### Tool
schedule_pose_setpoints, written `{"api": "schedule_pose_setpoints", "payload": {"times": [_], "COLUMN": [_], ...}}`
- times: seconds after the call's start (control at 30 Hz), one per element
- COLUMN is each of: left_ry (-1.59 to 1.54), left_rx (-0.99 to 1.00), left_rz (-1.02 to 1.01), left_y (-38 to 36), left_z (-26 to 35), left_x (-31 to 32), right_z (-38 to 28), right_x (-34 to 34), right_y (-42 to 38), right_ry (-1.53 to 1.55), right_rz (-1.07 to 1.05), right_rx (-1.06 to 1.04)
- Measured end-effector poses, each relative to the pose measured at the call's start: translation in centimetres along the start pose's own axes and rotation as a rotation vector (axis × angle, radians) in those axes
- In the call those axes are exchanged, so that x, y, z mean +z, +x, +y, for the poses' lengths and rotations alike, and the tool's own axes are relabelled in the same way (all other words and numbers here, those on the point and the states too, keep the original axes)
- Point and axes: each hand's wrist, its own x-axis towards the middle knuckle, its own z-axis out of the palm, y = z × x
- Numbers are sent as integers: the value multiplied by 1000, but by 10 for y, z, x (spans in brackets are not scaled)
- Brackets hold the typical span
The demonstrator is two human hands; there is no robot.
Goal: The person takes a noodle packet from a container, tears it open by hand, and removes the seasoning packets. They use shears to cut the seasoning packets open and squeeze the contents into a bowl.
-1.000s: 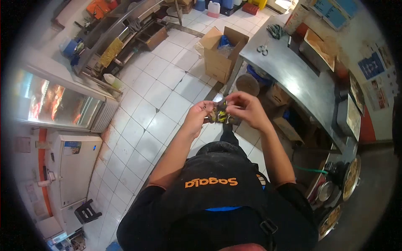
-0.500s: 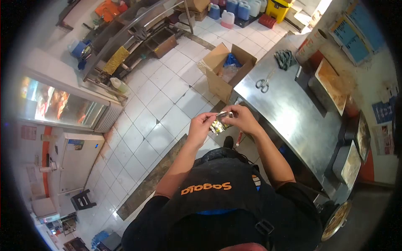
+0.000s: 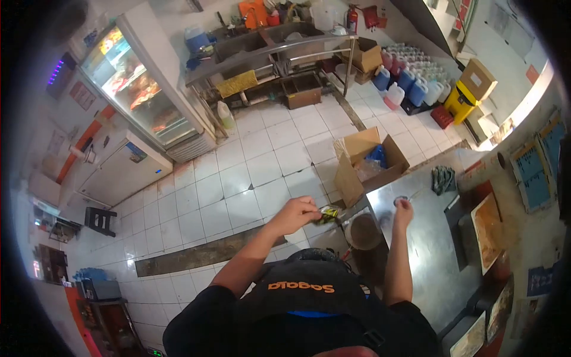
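Observation:
Between the fingertips of my left hand is a small shiny packet with green and yellow colouring, held by one edge above the floor. What is inside it I cannot make out. My right hand reaches over the near left part of the steel table, its fingers closed at the handle loops of the scissors. Those scissors lie on the tabletop, blades pointing away to the right, partly covered by the fingers.
The steel table runs along my right, with a dark cloth and trays on it. Beside its far corner stands an open cardboard box. A round bucket sits below the table edge. A display fridge is at left.
My right hand has let go of the packet and moved right to the scissors. The packet stays in my left hand. My view has tilted up, showing more of the room.

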Motion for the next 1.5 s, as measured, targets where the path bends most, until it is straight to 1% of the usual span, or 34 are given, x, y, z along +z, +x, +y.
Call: {"api": "schedule_pose_setpoints", "payload": {"times": [0.03, 0.07, 0.13, 0.17, 0.23, 0.27, 0.33, 0.37, 0.43, 0.47, 0.53, 0.57, 0.63, 0.67, 0.7, 0.73, 0.8, 0.83, 0.87, 0.93, 0.97, 1.0, 1.07, 1.1, 1.13, 1.17, 1.2, 1.23, 1.27, 1.33, 1.37, 1.4, 1.47, 1.5], "left_ry": [-258, -250, -639, -633, 523, 532, -399, -403, 249, 239, -17, -24, -17, 5, 372, 364, 0, -539, -546, -29, 511, 509, -55, -712, -717, -313, 97, 93, -6, -173, -815, -814, 42, 668], "left_rx": [-176, -166, -440, -426, -244, -237, -549, -540, -348, -363, -509, -544, -572, -595, -466, -491, -727, -682, -684, -586, -592, -602, -847, -687, -693, -761, -818, -836, -832, -792, -623, -631, -628, -847], "left_rz": [-125, -111, 96, 111, 228, 247, 94, 111, 449, 475, 406, 266, 369, 439, 619, 664, 446, 464, 487, 727, 803, 823, 757, 833, 856, 913, 937, 951, 957, 967, 1050, 1059, 1038, 938], "left_y": [-2, -6, -17, -23, -36, -41, -50, -55, -67, -74, -89, -97, -112, -124, -136, -146, -166, -181, -194, -224, -249, -268, -298, -317, -332, -346, -361, -375, -387, -406, -416, -422, -436, -452], "left_z": [4, 0, -20, -31, -50, -47, -41, -47, -60, -57, -50, -59, -64, -68, -77, -73, -60, -73, -78, -87, -115, -106, -83, -93, -93, -91, -88, -83, -77, -73, -84, -91, -107, -144], "left_x": [-15, -22, -28, -31, -34, -38, -44, -41, -36, -36, -45, -51, -52, -54, -54, -59, -84, -87, -91, -101, -100, -108, -143, -148, -155, -164, -172, -177, -180, -201, -200, -200, -208, -202], "right_z": [-4, -4, 1, -2, -7, -10, -15, -19, -28, -30, -19, -16, -14, -15, -14, -8, -7, -11, -7, 5, 27, 41, 11, 17, 23, 32, 38, 41, 36, -43, -70, -89, -99, -112], "right_x": [-7, -14, -17, -16, -15, -11, -4, -4, 0, 0, -5, -2, -7, -7, -6, -8, -12, -17, -19, -30, -38, -37, -21, 2, 19, 39, 64, 91, 109, 187, 215, 236, 290, 314], "right_y": [6, 14, 24, 23, 19, 19, 12, 8, 1, 0, -2, 2, 5, 1, 0, 4, 5, 1, 3, 11, 15, 18, -26, -35, -50, -62, -71, -77, -85, -149, -173, -191, -205, -220], "right_ry": [-321, -640, -723, -730, -752, -759, -836, -938, -923, -916, -987, -1040, -989, -1005, -1017, -996, -960, -947, -952, -996, -928, -860, -80, -78, 182, 441, 428, 384, 335, 646, 578, 504, 509, 475], "right_rz": [197, 400, 321, 324, 328, 335, 401, 462, 389, 317, 282, 267, 174, 206, 239, 245, 190, 131, 119, -84, -94, -102, -232, -253, -148, -42, -62, -352, -635, -503, -600, -693, -914, -972], "right_rx": [67, 132, 177, 178, 206, 233, 157, 93, 111, 146, 112, 98, 170, 147, 120, 131, 157, 168, 148, 216, 174, 131, 454, 441, 465, 490, 494, 382, 267, 632, 573, 517, 467, 472]}}
